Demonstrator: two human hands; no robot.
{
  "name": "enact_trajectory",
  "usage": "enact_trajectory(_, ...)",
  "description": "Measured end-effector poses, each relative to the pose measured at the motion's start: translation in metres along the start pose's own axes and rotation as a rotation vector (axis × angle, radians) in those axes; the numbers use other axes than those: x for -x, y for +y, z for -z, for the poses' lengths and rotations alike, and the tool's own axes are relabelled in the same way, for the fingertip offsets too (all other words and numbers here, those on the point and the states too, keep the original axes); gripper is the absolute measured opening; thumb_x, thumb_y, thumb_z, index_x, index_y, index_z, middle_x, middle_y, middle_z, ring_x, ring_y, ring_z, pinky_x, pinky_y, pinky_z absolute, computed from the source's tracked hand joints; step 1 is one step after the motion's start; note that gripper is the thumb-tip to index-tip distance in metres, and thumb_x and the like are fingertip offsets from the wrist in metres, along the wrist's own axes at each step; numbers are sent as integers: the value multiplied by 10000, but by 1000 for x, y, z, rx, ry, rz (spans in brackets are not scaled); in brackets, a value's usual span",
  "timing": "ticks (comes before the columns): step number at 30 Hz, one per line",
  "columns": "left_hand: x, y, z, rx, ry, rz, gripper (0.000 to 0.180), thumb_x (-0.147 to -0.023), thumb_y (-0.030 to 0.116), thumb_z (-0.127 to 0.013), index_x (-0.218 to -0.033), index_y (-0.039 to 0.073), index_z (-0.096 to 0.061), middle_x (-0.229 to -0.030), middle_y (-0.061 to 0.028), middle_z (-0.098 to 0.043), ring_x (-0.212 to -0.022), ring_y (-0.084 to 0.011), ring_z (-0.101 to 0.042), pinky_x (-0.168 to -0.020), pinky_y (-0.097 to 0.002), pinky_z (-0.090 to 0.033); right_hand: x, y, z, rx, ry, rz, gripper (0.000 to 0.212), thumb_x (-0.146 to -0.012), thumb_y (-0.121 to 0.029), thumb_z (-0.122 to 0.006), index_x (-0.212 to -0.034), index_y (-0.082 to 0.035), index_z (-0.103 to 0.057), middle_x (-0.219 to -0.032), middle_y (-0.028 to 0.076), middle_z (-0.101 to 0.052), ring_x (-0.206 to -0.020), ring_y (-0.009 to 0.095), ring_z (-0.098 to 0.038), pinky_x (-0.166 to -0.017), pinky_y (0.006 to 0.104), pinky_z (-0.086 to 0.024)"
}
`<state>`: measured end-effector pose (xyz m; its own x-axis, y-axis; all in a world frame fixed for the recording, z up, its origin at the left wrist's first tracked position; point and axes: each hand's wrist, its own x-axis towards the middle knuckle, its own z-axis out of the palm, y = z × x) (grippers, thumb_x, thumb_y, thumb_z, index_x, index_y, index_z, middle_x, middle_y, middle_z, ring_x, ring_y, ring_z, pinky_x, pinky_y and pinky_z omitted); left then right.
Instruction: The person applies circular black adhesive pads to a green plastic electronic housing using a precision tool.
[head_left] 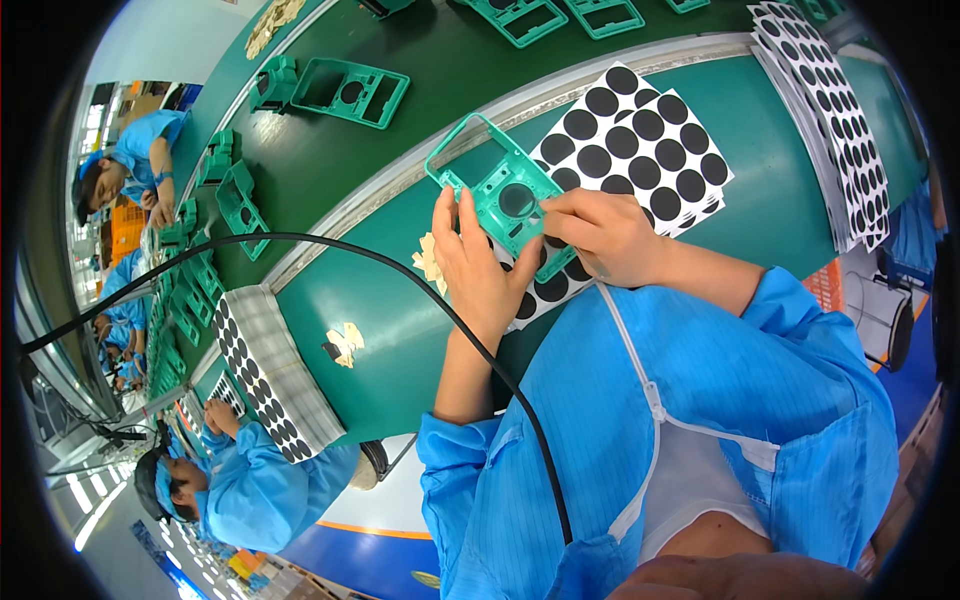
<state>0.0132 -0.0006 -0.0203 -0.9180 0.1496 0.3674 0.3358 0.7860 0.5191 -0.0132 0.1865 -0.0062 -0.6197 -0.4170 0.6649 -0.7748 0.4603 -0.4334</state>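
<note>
A green plastic housing (487, 165) with a large rectangular opening is tilted up over the workbench in my left hand (478, 275). The fingers of that hand grip its left side, and the thumb lies along its lower part. A black round disc (517, 201) shows in the housing's circular recess. My right hand (605, 235) is closed at the housing's right edge, its bent fingertips touching beside the disc. Whatever those fingers pinch, if anything, is hidden. Sheets of black round stickers (640, 140) lie beyond and beneath my hands on the bench.
Beyond the bench rail, a dark green conveyor (420, 70) carries several green housings (350, 92). Stacked sticker sheets stand left (275, 370) and right (825, 120). Peeled scraps (345, 343) lie on the bench. A black cable (400, 268) crosses in front. Co-workers (265, 485) sit at left.
</note>
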Motion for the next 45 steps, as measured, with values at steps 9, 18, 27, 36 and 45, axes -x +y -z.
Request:
enact_trajectory(9, -13, 21, 14, -180, -122, -4, 670, -674, 217, -808, -1223, -6, -494, -1303, -190, -466, -1160, -355, -484, -1000, -464, -335, 4, 1, 3, -26, 3, 5, 267, -612, 22, -666, -859, -65, -615, -887, 56, -626, -608, 165, -614, -446, 261, -477)
enact_trajectory(18, -10, 17, 7, -49, -105, -23, 639, -691, 228, -798, -1220, -8, -528, -1199, -165, -550, -1118, -335, -525, -1075, -557, -249, 8, 11, 17, -315, 135, -3, 143, -737, 44, -694, -866, 13, -644, -920, 137, -656, -635, 209, -637, -510, 255, -494)
enact_trajectory(27, -1, 20, 3, -9, -21, -4, 637, -684, 168, -794, -1241, -3, -539, -1199, -147, -548, -1127, -321, -532, -1107, -587, -184, 7, 14, 15, -518, 73, -70, 215, -709, 79, -704, -910, 19, -655, -927, 135, -673, -683, 230, -660, -552, 283, -522)
enact_trajectory(36, 1, 22, 5, -8, 40, -39, 703, -633, 112, -813, -1269, 19, -529, -1229, -132, -533, -1127, -314, -540, -1105, -616, -166, 7, 12, 10, -505, 81, -17, 248, -641, 93, -703, -865, -12, -682, -922, 106, -691, -774, 239, -677, -594, 299, -550)
enact_trajectory(45, 2, 19, 7, -8, 56, -63, 679, -635, 88, -814, -1241, 12, -515, -1222, -124, -536, -1113, -309, -550, -1111, -613, -155, 3, 7, 6, -346, 84, 43, 293, -593, 74, -683, -852, -62, -665, -911, 67, -684, -687, 194, -654, -495, 267, -500)
